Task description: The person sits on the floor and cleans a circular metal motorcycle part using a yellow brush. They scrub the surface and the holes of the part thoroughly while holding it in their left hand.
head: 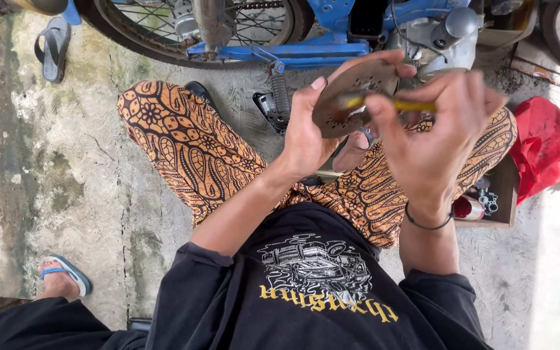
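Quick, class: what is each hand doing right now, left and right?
Left hand: closed on the edge of a round brown metal plate.
Right hand: closed on a thin yellow-handled tool, its tip at the plate.

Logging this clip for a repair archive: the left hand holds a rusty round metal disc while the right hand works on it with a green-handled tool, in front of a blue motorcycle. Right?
Not quite. The head view shows the tool's handle is yellow, not green. The rest stands: left hand holds the rusty round disc, right hand works the tool, blue motorcycle ahead.
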